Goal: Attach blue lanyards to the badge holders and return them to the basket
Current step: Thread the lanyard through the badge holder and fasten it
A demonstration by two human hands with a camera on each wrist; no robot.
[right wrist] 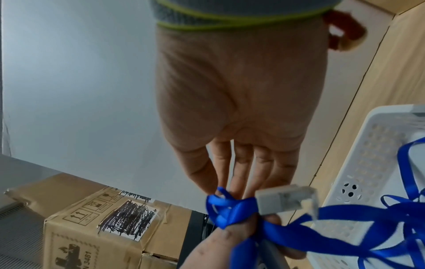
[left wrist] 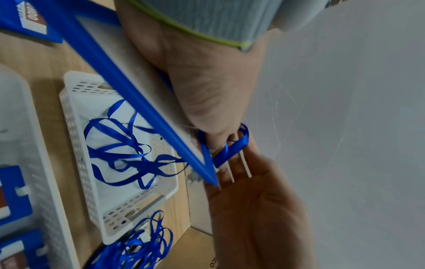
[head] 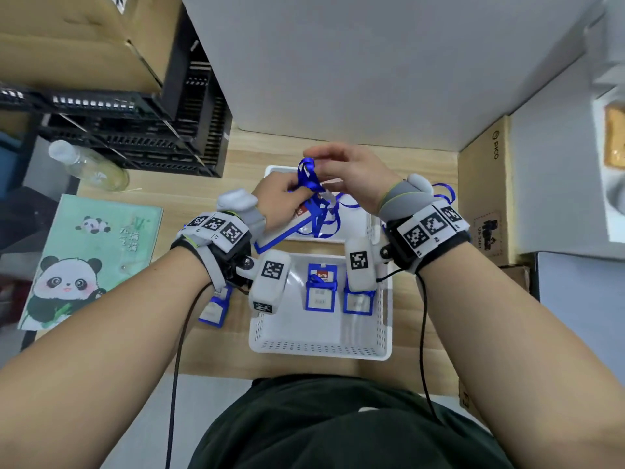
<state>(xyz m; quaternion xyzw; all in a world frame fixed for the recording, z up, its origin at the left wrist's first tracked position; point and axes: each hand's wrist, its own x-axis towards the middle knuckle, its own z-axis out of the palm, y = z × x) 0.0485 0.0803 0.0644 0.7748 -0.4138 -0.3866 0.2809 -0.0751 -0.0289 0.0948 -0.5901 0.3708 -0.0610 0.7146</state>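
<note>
The right hand (head: 351,174) reaches in from the right with its fingers (right wrist: 239,171) nearly straight and close together, the tips meeting the loop of a blue lanyard (head: 309,177) just above the far basket. The left hand (head: 280,194) faces it, fingers curled round the same ribbon and round the top of one badge holder (left wrist: 128,87), whose blue frame slants down from the palm; a pale clip (right wrist: 285,199) shows where the two hands meet. Both wrists are raised off the desk (head: 209,191), forearms angled inward, each with a strapped camera rig. Two white baskets sit below: the far basket (left wrist: 76,102) holds loose blue ribbon, and the near basket (head: 321,346) holds two blue badge holders (head: 321,287) side by side. One more badge holder (head: 214,308) lies on the desk just left of the near basket, and a bundle of lanyards (left wrist: 138,243) lies beside the far basket. Further left are a panda notebook (head: 91,258) and a clear bottle (head: 88,165).
</note>
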